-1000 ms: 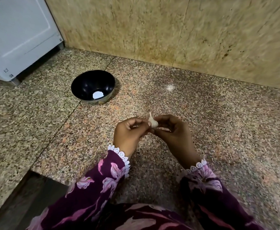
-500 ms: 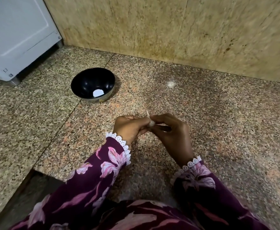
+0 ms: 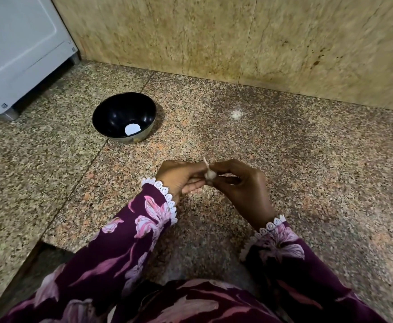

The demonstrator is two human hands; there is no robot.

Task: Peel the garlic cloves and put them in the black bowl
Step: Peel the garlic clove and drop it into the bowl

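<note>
A small white garlic clove (image 3: pixel 209 173) with a thin pointed tip sits between the fingertips of both hands, above the granite counter. My left hand (image 3: pixel 179 177) pinches it from the left and my right hand (image 3: pixel 239 185) pinches it from the right. Most of the clove is hidden by the fingers. The black bowl (image 3: pixel 111 113) stands on the counter to the far left of the hands, with one white round piece (image 3: pixel 132 128) at its bottom.
The speckled granite counter (image 3: pixel 295 164) runs to a beige stone wall (image 3: pixel 237 38) at the back. A white appliance (image 3: pixel 21 47) stands at the far left. A pale spot (image 3: pixel 236 114) marks the counter. The counter's edge drops off at the near left (image 3: pixel 37 250).
Both hands stay pinched on the clove in nearly the same place. The left hand has turned its palm slightly upward, and the fingers have shifted around the clove.
</note>
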